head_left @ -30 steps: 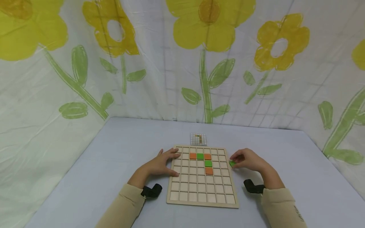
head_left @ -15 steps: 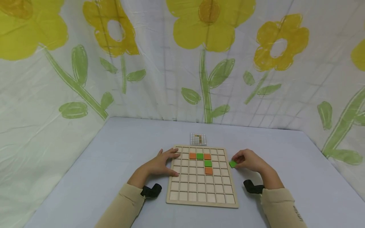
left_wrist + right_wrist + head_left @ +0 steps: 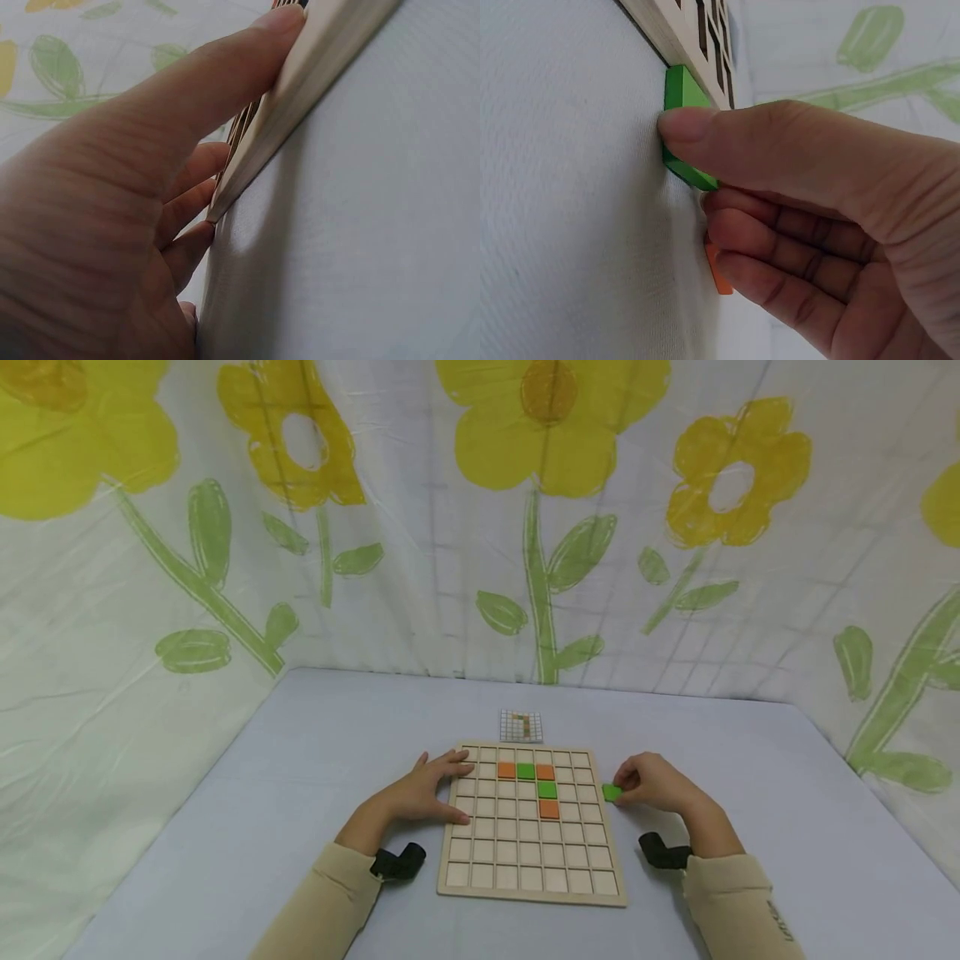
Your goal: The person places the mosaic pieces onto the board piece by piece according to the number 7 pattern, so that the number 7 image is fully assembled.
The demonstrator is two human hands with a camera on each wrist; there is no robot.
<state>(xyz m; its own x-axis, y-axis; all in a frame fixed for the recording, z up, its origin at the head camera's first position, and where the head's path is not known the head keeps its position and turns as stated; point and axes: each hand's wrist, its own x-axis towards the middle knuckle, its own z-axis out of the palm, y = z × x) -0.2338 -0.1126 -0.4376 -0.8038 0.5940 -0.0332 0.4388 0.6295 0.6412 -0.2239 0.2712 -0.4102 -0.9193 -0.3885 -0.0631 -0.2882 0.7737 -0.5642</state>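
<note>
A square wooden grid board (image 3: pixel 517 832) lies on the table, with orange tiles (image 3: pixel 549 810) and green tiles (image 3: pixel 547 790) in some of its cells. My left hand (image 3: pixel 420 793) rests on the board's left edge, fingers spread, thumb (image 3: pixel 247 56) along the rim. Beside the right edge, my right hand (image 3: pixel 658 783) pinches a loose green tile (image 3: pixel 676 88) low at the table, its far corner right at the board's side. Past the curled fingers in the right wrist view, part of an orange tile (image 3: pixel 718 270) shows; the hand hides it in the head view.
A small card (image 3: pixel 521 726) printed with a grid and coloured squares lies just behind the board. The table (image 3: pixel 360 710) has a pale cloth, and a curtain (image 3: pixel 405 568) with painted flowers hangs behind it. Both wrists carry black camera mounts.
My right hand has shifted slightly right, and more of the green tile shows beyond the fingertips, lying flatter beside the board. The left hand has stayed put.
</note>
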